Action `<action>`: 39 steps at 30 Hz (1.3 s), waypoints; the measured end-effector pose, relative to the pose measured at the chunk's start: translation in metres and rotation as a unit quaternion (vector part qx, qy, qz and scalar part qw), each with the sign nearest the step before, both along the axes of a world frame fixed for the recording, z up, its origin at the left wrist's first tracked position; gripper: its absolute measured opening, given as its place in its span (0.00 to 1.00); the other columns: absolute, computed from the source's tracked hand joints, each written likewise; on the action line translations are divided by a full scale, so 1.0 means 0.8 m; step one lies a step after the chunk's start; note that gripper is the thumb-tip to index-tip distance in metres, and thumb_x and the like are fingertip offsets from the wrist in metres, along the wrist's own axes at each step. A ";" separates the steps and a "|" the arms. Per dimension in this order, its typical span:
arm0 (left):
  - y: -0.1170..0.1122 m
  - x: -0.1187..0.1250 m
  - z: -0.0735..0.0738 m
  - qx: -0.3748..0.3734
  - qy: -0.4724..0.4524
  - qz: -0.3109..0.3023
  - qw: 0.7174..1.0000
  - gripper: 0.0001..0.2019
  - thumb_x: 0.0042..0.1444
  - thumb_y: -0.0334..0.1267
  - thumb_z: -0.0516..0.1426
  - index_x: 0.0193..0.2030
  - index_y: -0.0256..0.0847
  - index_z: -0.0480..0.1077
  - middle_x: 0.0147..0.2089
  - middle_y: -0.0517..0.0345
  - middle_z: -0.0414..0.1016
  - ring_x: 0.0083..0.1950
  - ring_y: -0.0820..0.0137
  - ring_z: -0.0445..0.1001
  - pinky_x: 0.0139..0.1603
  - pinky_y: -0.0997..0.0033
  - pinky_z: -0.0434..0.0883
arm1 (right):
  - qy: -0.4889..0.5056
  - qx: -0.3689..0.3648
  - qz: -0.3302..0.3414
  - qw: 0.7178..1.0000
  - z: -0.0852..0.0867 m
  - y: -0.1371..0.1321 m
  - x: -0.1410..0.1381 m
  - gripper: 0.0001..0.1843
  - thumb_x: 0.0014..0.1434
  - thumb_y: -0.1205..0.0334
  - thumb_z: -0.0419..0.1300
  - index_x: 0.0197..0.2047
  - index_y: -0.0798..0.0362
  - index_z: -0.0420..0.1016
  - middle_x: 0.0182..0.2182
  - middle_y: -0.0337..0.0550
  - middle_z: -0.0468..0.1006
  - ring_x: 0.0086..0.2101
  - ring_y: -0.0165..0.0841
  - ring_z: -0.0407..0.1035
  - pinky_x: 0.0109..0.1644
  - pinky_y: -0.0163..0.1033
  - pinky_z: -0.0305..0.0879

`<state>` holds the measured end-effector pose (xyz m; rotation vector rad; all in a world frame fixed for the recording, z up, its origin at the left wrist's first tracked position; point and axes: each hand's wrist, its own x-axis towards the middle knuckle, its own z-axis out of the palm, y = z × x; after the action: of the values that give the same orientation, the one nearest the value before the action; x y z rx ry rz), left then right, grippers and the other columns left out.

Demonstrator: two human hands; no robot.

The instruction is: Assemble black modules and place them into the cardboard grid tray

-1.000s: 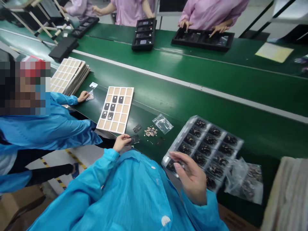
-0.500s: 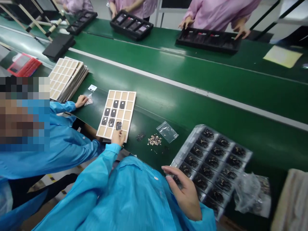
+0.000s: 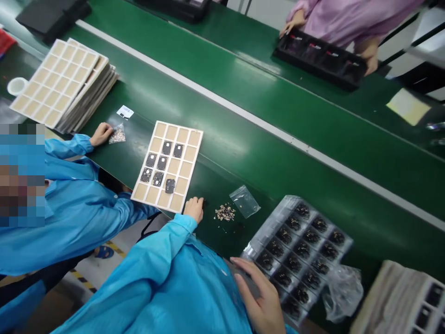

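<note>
My left hand point(image 3: 194, 209) rests on the green table just right of the gridded tray point(image 3: 140, 191), its fingers curled together and pointing down. What lies under its fingertips is hidden. In the tray sit several small black square parts point(image 3: 162, 162); one black part point(image 3: 170, 186) lies a bit askew in its cell. My right hand point(image 3: 260, 294) is open, thumb and fingers apart, beside the near left edge of a clear plastic tray point(image 3: 255, 241) filled with black coiled parts point(image 3: 301, 249). Between the hands lie a pile of tiny pieces point(image 3: 225, 212) and a clear zip bag point(image 3: 245, 201).
At left, a co-worker's hand point(image 3: 101, 134) touches a small bag of pieces point(image 3: 117, 134), near a stack of gridded trays point(image 3: 86, 99). A crumpled plastic bag point(image 3: 344, 292) and another tray stack point(image 3: 385, 297) stand at right. Across the table, a person holds a black case point(image 3: 320, 60).
My left hand has moved off the gridded tray to the right, onto the spot where small dark pieces lay. The right hand stays by the plastic tray. The view has shifted.
</note>
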<state>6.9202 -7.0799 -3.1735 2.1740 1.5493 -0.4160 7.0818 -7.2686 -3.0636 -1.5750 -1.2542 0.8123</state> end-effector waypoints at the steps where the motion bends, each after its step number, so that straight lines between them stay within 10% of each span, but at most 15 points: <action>1: 0.004 -0.003 0.001 -0.007 -0.004 0.003 1.000 0.16 0.55 0.31 0.55 0.51 0.35 0.70 0.46 0.45 0.71 0.49 0.58 0.70 0.50 0.62 0.67 | -0.003 -0.001 0.005 1.000 0.001 0.003 -0.002 0.10 0.61 0.59 0.56 0.43 0.50 0.77 0.38 0.45 0.81 0.37 0.37 0.77 0.40 0.37 0.77; 4: 0.022 -0.019 0.013 -0.005 -0.013 0.036 0.999 0.10 0.60 0.35 0.53 0.45 0.38 0.73 0.43 0.50 0.73 0.45 0.65 0.73 0.47 0.69 0.69 | -0.018 -0.005 0.017 1.000 0.001 0.012 -0.009 0.10 0.61 0.59 0.56 0.43 0.50 0.77 0.38 0.46 0.81 0.37 0.38 0.77 0.38 0.36 0.77; 10: 0.055 -0.072 0.049 0.108 0.014 0.109 0.988 0.28 0.59 0.42 0.55 0.63 0.29 0.58 0.56 0.37 0.67 0.57 0.53 0.67 0.55 0.58 0.66 | -0.043 -0.032 0.060 0.997 0.002 0.030 -0.015 0.14 0.63 0.55 0.53 0.44 0.50 0.77 0.39 0.46 0.81 0.38 0.37 0.77 0.39 0.37 0.77; 17: 0.036 -0.105 0.035 0.179 0.007 0.047 0.983 0.17 0.58 0.41 0.54 0.52 0.37 0.70 0.50 0.45 0.72 0.51 0.57 0.69 0.48 0.60 0.68 | -0.107 -0.021 0.103 0.989 -0.001 0.050 -0.008 0.15 0.65 0.56 0.52 0.46 0.52 0.75 0.40 0.46 0.80 0.39 0.36 0.76 0.42 0.38 0.76; 28: 0.099 -0.091 0.045 0.185 0.066 0.014 0.980 0.23 0.56 0.38 0.55 0.59 0.38 0.65 0.53 0.45 0.72 0.53 0.54 0.66 0.52 0.53 0.60 | -0.164 -0.003 0.090 0.982 -0.007 0.052 -0.004 0.13 0.65 0.60 0.52 0.48 0.53 0.72 0.40 0.46 0.80 0.40 0.35 0.76 0.42 0.38 0.76; 39: 0.067 -0.025 0.015 0.110 0.039 -0.080 0.990 0.29 0.56 0.49 0.57 0.62 0.39 0.62 0.54 0.45 0.70 0.53 0.55 0.67 0.50 0.56 0.62 | -0.196 -0.028 0.054 0.979 -0.010 0.047 -0.004 0.14 0.66 0.58 0.50 0.47 0.54 0.72 0.40 0.46 0.80 0.39 0.36 0.76 0.41 0.39 0.75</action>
<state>6.9000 -7.0261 -3.1615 2.4896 1.5302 -0.4020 7.0783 -7.2312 -3.0720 -1.7827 -1.6215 0.6249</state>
